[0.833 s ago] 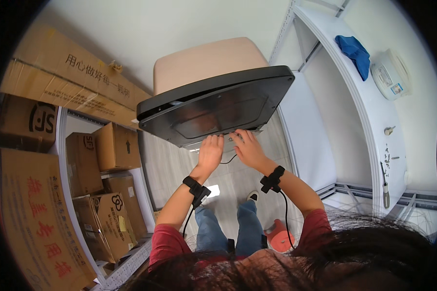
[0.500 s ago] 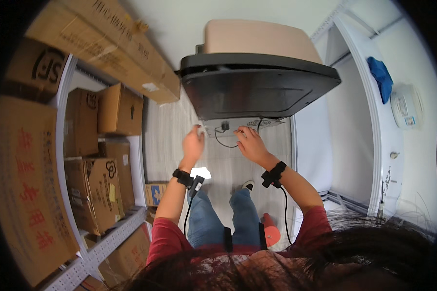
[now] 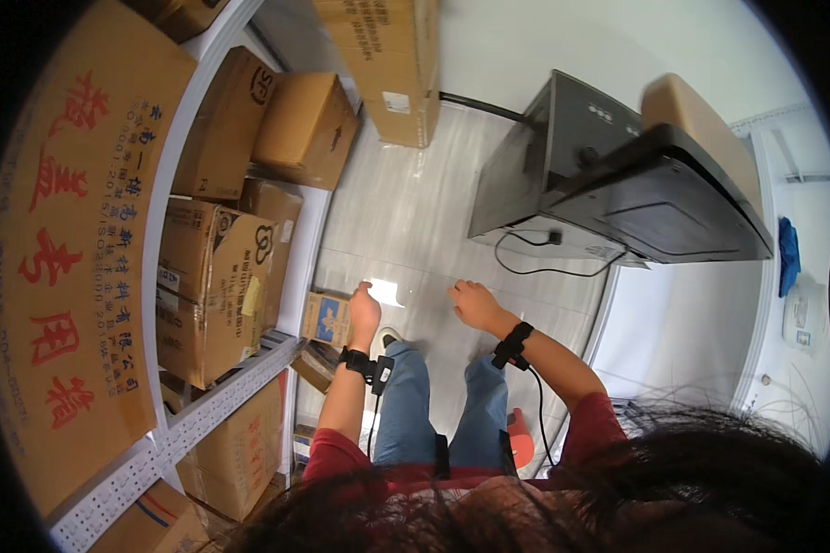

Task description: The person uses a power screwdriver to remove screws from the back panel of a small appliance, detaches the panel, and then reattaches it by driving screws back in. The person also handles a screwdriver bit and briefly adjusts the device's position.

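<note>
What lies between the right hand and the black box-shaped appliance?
In the head view, a thin looped black cable and grey floor show between the right hand and the appliance.

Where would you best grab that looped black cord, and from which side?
Probably pinch the black cord at its loop's near edge, coming from the side of the right hand: that stretch bows out beyond the black box, facing that hand.

Bright light, white glare on the floor (image 3: 397, 217) (rim curved, corners black).
</note>
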Tool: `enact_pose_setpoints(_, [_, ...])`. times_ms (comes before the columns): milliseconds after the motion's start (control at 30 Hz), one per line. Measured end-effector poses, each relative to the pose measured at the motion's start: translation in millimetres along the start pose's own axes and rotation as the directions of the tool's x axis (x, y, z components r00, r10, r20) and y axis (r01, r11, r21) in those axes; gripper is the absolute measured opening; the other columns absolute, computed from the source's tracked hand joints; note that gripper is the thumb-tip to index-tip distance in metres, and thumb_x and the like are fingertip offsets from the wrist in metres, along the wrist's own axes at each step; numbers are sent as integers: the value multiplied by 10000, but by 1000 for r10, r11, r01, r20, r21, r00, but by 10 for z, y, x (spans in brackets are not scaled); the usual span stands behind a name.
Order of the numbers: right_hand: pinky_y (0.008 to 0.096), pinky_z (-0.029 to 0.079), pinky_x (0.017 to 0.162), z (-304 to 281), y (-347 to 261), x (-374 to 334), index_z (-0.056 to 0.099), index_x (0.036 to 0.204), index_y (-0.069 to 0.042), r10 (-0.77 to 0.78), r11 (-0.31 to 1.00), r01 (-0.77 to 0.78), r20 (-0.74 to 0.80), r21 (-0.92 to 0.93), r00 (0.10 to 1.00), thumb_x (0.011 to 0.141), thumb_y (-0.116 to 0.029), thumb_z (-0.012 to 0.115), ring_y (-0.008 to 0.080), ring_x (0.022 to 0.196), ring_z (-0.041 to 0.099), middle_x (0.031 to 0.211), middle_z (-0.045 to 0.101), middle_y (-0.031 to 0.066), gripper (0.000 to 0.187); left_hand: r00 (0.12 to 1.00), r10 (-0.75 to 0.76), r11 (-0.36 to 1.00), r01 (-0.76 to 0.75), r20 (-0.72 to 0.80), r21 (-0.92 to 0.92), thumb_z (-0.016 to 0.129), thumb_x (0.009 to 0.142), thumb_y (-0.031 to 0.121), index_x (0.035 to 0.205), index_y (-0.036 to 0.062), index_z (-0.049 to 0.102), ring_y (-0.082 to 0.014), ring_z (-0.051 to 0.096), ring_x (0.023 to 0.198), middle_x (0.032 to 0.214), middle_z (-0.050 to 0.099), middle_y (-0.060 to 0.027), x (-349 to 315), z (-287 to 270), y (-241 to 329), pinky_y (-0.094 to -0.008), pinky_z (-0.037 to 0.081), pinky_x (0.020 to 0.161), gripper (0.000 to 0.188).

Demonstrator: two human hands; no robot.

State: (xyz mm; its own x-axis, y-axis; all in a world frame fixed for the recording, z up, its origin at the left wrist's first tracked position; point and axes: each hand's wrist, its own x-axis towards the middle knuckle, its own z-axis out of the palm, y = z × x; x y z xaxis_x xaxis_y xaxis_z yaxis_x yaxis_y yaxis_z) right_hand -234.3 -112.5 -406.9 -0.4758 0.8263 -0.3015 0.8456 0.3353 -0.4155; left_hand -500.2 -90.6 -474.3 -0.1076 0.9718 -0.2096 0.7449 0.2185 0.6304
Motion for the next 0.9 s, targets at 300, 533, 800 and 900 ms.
enact_pose_setpoints(300, [435, 485, 777, 700, -745, 741, 571, 1003, -35, 30, 995, -51, 222, 86, 975, 747, -166, 622, 342, 908, 596, 962, 589, 166, 292, 980, -121, 990, 131, 158, -56, 440, 796, -15, 930, 42, 649, -410, 607, 881, 892, 645, -231, 218, -235, -885, -456, 477, 783, 255])
enact_pose_setpoints(533, [440, 491, 770, 773, -896, 944, 569, 1011, -35, 42, 993, -65, 213, 100, 976, 755, -177, 627, 346, 904, 597, 980, 592, 174, 298, 985, -136, 966, 156, 111, -204, 459, 812, 30, 866, 50, 672, -385, 612, 846, 852, 646, -218, 301, -274, -952, -429, 477, 755, 221])
enact_pose_setpoints(800, [446, 498, 752, 858, -852, 887, 564, 996, -41, 120, 986, -143, 237, 82, 964, 753, -175, 631, 355, 874, 607, 980, 591, 171, 285, 958, -143, 904, 229, 249, -362, 471, 811, 65, 815, 51, 678, -355, 618, 805, 811, 648, -192, 381, -87, -1105, -400, 473, 724, 207])
enact_pose_setpoints(900, [446, 499, 744, 939, -854, 800, 571, 974, -41, 155, 980, -179, 225, 90, 962, 748, -164, 623, 350, 870, 610, 965, 590, 167, 263, 957, -143, 938, 212, 252, -275, 478, 813, 88, 813, 50, 674, -348, 619, 799, 798, 649, -184, 360, -67, -1028, -395, 473, 721, 199])
